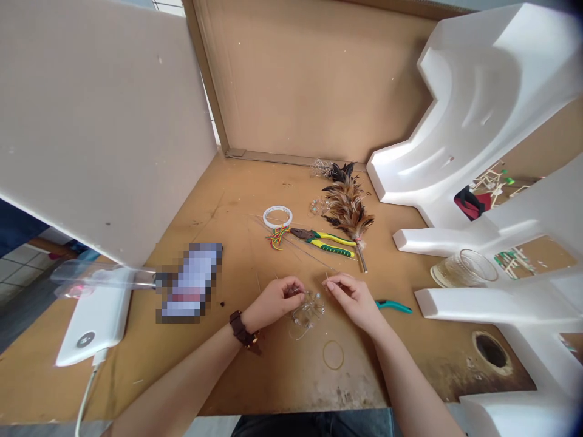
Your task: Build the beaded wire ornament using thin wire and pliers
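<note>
My left hand (pixel 279 298), with a dark watch on the wrist, is closed in a pinch on a thin wire of a tangled wire piece with small clear beads (pixel 310 311). My right hand (pixel 348 294) pinches the end of a thin wire to the right of that piece. Beyond my hands lie pliers with yellow and green handles (pixel 325 241), a white ring (pixel 277 216) and a bundle of coloured threads (pixel 279 237). A yellow rubber band (pixel 333 355) rests on the table nearer to me.
A brown feather duster (pixel 348 206) lies at the back. A teal handle (pixel 395 306) shows by my right wrist. White moulded foam (pixel 473 91) and a glass cup (pixel 463 269) stand right. A blurred phone (pixel 194 282) and a white power bank (pixel 98 315) lie left on the table (pixel 182 364).
</note>
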A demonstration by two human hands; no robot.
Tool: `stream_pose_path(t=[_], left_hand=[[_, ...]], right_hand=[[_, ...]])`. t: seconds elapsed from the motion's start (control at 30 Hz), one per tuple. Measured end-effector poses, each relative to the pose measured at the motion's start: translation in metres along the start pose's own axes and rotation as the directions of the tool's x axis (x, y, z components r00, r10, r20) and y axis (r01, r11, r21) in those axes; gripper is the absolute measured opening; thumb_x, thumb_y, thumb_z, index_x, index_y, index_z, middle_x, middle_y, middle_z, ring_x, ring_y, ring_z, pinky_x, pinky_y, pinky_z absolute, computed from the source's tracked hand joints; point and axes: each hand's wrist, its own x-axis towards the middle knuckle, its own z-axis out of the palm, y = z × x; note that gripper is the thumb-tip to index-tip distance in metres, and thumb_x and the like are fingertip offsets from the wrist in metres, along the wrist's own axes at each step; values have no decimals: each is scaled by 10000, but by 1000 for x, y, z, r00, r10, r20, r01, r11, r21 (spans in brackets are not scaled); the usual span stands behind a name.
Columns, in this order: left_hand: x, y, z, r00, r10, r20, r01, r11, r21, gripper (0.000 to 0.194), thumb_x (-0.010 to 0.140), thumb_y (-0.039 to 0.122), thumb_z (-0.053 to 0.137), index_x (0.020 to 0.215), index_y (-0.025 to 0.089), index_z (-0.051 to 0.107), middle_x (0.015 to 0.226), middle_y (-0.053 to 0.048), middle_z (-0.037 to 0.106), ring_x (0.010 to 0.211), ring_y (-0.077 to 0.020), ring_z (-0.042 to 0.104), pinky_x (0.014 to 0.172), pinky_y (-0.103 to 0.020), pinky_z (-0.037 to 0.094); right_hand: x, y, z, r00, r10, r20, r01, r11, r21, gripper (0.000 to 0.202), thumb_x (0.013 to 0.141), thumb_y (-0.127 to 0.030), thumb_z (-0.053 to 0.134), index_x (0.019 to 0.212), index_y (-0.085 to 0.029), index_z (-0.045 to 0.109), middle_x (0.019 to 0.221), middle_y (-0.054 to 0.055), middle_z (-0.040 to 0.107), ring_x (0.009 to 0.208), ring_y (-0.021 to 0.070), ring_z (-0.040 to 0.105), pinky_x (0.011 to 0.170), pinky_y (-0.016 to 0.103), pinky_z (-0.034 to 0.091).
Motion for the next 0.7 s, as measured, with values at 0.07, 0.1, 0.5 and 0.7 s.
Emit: stream_pose_path(t=[0.07,0.1,0.5,0.7], left_hand=[[0,-2,-1,1000,7,-7,-6,1000,31,148,734,278,534,771,135,535,654,27,513,571,-77,443,538,-185,358],[0,-3,-2,1000,13,-13,-12,999,51,146,739,278,529,773,136,538,649,28,510,566,-77,438,533,-184,354],[-3,-4,2,996,86,-15,-82,984,158,100,761,241,498,779,146,523,622,41,462,555,-73,391,520,-176,338],[-3,-1,4,995,100,-25,-95,982,161,65,755,220,496,763,156,497,627,43,461,559,-72,398,520,-174,338]], right_hand=[[-2,-3,-3,997,-67,27,68,997,-47,217,857,-338,456,865,-192,617,752,38,600,674,136,531,601,244,412],[-4,-5,-4,993,-108,50,112,990,-81,208,862,-324,449,864,-194,611,744,36,595,668,134,524,595,243,401],[-12,-22,3,888,-318,332,452,733,-509,139,795,-169,447,725,-175,566,698,28,502,694,146,413,596,272,273],[-11,-22,5,898,-275,344,435,682,-588,139,782,-163,454,662,-168,525,695,23,477,691,139,387,588,272,246]])
